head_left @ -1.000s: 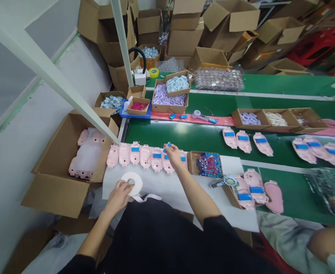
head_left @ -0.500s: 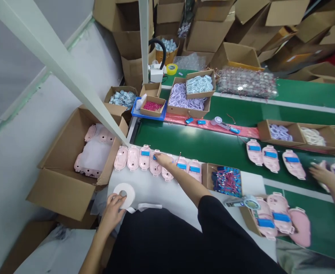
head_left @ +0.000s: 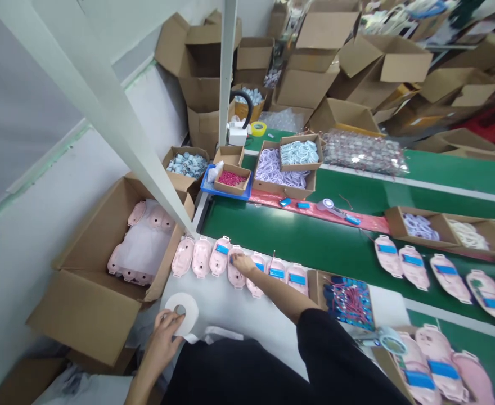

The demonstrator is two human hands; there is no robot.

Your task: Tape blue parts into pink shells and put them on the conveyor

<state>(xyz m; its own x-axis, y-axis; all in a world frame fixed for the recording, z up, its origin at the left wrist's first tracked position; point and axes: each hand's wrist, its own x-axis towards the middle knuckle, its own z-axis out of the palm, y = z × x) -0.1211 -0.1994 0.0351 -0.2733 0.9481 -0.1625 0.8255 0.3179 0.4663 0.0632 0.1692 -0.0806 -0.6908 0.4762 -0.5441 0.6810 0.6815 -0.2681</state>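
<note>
My left hand [head_left: 163, 336] grips a roll of white tape [head_left: 192, 313] by its near edge, with fingers reaching into the core. A loose strip trails from the roll toward my black clothing. My right hand [head_left: 244, 263] is over a pink plastic shell [head_left: 236, 279] in the row on the white work surface. Its closed fingers are on a small blue battery [head_left: 232, 259], mostly covered by them. To the left, another pink shell [head_left: 220, 264] has a blue battery in it, and the two beyond hold none. Shells right of my hand also carry batteries.
A carton of pink shells [head_left: 121, 225] stands at the left, beside a slanting white post [head_left: 146, 146]. A box of wired blue batteries [head_left: 349, 301] sits right of the row. Behind runs a green conveyor [head_left: 315, 236] with more shells. A small handheld fan [head_left: 388, 340] lies near my right arm.
The view has tilted up, so everything sits lower in the picture. My right hand stays at the same shell, its fingers now hiding more of the battery. A co-worker's hand at right has left view.
</note>
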